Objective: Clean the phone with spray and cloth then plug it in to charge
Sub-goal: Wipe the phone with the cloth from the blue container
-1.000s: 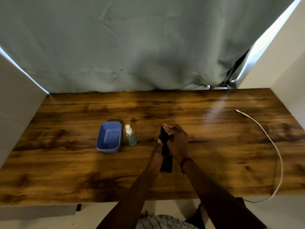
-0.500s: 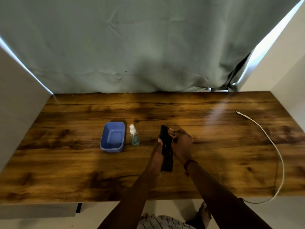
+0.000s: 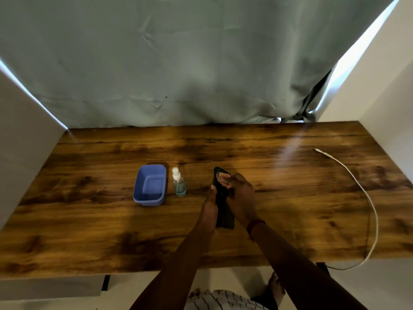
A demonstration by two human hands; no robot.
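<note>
**Phone Pinned for the Wipe, Cable Waiting on the Right**

Both hands had the phone (image 3: 222,204) — left hand (image 3: 210,210) closed along its left edge, bracing it, while the right hand (image 3: 240,198) curled down over the upper part of the dark slab. At the right fingertips sat a small pinkish patch (image 3: 222,176), quite possibly the cloth, though it was too small to call for certain. So that grip looked closed on something pressed to the phone's face; exactly what, the view did not settle.

The phone itself lay lengthwise at the middle of the table (image 3: 290,198), its near end toward the person — whether flat on the wood or lifted a touch could not be told. Holding one edge steady made sense: a wipe needs something to push against.

Just to the left stood the spray bottle (image 3: 178,183), upright, cap on, untouched by either hand, with a blue tub (image 3: 150,185) right beside it. Far off to the right, the white charging cable (image 3: 357,189) curved across the wood and dropped over the near edge, its plug end (image 3: 318,151) lying free and well apart from the phone. By the look of it, wiping was the step in hand and charging had not begun.
</note>
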